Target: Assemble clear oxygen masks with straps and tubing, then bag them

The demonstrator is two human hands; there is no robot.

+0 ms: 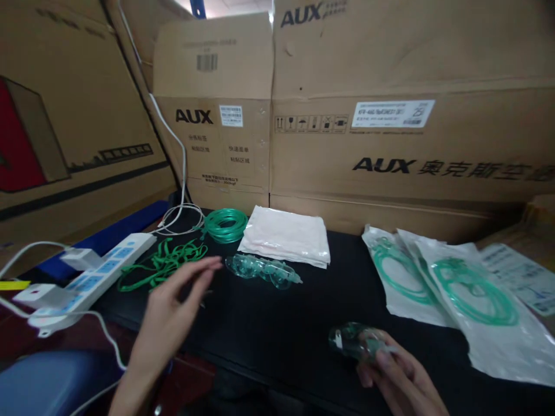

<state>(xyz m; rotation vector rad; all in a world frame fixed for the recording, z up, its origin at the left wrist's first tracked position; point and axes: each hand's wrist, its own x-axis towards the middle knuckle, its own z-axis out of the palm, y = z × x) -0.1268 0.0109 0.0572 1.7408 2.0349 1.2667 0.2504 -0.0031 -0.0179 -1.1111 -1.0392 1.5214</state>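
Right hand, grip closed on a clear green-tinted plastic oxygen mask near the black surface's front edge; left hand open, empty, beside a tangled green cord; a loose hold could let the slick mask slip off that edge.

Black table, brown cardboard boxes behind it, black AUX lettering on them, red patch on the left box. Green coiled tube and green cord on the table, white folded sheet beside them. Clear mask lying there has a faint green tint, same for the held mask. White power strip, blue panels along it. White packets show green tubing inside. Blue seat lower left.
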